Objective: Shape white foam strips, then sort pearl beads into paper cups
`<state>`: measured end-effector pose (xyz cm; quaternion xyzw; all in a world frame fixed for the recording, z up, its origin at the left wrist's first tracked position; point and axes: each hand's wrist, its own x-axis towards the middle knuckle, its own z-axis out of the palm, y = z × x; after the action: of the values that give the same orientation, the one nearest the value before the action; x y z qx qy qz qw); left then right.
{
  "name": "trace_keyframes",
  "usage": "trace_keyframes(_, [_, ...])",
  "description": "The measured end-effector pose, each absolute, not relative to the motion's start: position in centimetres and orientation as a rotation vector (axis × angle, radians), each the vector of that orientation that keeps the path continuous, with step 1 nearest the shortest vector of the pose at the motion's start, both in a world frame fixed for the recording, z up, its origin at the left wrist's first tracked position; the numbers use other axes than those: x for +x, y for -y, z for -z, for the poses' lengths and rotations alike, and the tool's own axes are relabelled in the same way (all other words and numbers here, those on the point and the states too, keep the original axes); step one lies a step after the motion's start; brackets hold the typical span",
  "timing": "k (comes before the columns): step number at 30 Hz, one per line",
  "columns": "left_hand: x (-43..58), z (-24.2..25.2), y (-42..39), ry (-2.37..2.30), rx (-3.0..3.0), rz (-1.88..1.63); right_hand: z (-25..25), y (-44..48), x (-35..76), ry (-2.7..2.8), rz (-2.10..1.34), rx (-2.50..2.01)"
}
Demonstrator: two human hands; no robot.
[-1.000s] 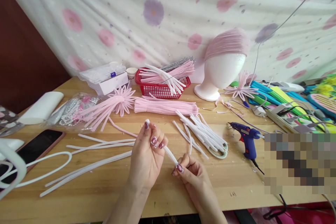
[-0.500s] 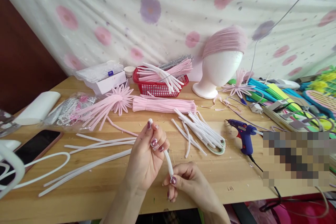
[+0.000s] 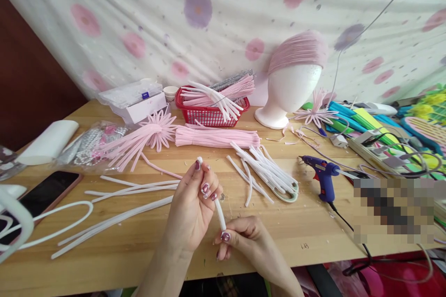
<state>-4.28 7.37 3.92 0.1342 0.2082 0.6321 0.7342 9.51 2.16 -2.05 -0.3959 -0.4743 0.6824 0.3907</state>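
— Lower centre: where's the white fuzzy pipe cleaner (image 3: pixel 219 212)?
— Left hand (image 3: pixel 193 209) closed round its upper end; right hand (image 3: pixel 244 241), pinching the lower end, has dropped, tilting it steeper.

The white fuzzy pipe cleaner (image 3: pixel 219 213) slants steeply above the wooden surface (image 3: pixel 313 234), top end poking out of the left grip (image 3: pixel 193 211), lower end pinched in the right grip (image 3: pixel 245 241).

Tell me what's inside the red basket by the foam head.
The red basket holds a bundle of white pipe cleaners, pink pipe cleaners and silver ones behind, all sticking out over its rim. Their lower ends and the basket's bottom are hidden.
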Motion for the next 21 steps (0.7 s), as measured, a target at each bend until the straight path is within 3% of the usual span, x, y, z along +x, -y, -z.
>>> trace_keyframes(21, [-5.0,-4.31,-7.38,-0.535,0.261,-1.362,1.97,-2.45,10.26,1.291,-1.672,-1.102])
